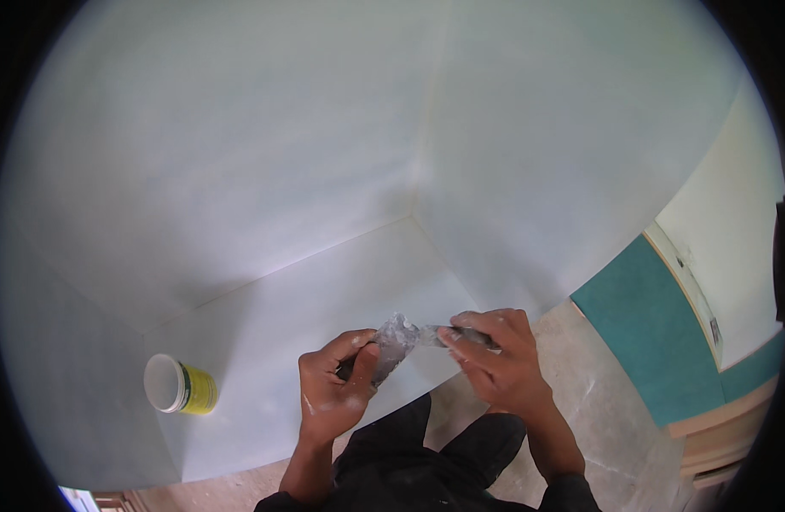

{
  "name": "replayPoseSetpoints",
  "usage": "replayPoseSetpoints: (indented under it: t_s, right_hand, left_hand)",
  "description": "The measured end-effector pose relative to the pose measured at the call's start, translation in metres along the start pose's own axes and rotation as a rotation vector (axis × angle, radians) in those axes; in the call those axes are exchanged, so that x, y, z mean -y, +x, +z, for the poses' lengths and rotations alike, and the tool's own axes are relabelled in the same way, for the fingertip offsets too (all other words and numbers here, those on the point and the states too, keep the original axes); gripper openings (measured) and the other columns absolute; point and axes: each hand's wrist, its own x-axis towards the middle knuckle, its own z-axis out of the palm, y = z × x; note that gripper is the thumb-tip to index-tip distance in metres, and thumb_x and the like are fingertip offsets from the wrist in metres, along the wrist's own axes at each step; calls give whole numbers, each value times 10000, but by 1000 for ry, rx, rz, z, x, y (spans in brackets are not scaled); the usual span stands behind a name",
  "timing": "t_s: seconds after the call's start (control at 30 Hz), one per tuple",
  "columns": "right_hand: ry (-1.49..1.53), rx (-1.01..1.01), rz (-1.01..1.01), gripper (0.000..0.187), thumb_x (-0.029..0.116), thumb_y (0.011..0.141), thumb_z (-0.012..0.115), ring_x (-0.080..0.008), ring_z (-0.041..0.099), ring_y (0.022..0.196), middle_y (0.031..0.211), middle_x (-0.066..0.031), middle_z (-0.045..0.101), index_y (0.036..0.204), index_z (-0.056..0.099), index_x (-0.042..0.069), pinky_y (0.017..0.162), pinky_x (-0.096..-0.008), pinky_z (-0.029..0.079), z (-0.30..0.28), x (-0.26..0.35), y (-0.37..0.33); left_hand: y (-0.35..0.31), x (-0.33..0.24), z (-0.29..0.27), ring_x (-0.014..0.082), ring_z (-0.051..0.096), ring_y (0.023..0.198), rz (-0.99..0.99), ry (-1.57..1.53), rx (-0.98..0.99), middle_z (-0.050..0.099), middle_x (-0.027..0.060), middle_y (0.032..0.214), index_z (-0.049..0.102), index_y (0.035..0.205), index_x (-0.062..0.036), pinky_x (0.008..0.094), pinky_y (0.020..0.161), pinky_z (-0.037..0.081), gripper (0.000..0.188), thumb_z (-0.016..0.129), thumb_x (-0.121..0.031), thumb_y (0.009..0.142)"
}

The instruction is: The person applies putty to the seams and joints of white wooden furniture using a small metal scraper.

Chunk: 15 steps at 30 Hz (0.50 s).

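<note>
My left hand (331,394) is closed around a broad putty knife (394,348), its blade tilted up and smeared with whitish putty (399,325). Opposite it, my right hand (505,365) grips a narrower putty knife (429,335) by its dark handle. The two blades meet, or nearly meet, at the lump of putty between the hands; whether they touch I cannot tell. White smears mark the fingers of both hands. Left of my hands, a white and yellow plastic tub (200,389) stands on a pale flat surface (264,375).
Pale walls (281,154) meet in a corner (412,209) beyond the pale surface. To the right are a teal panel (644,320) and a white panel with a wooden edge (725,256). Dusty concrete floor (597,410) shows beside my legs. A dark object (784,260) juts in at the right rim.
</note>
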Motion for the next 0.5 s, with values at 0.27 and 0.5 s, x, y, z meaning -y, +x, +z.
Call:
replayPoseSetpoints:
  t_s: [0.27, 0.5]
  right_hand:
    - [-282, 77, -148, 332, 97, 754, 740, -139, 571, 898, 1117, 87, 656, 1054, 763, 236, 894, -409, 384, -5, -4, 3]
    - [-319, 162, -258, 293, 117, 791, 749, -105, 585, 966, 1114, 148, 669, 1018, 773, 300, 1077, -478, 325, -15, -17, 9]
  left_hand:
    - [2, 2, 7, 38, 494, 557, 82, 220, -3, 651, 61, 658, 709, 1034, 47, 218, 521, 403, 145, 651, 5, 908]
    - [8, -5, 0, 42, 468, 560, -1, 176, 82, 634, 60, 646, 723, 969, 37, 220, 519, 390, 109, 662, 16, 881]
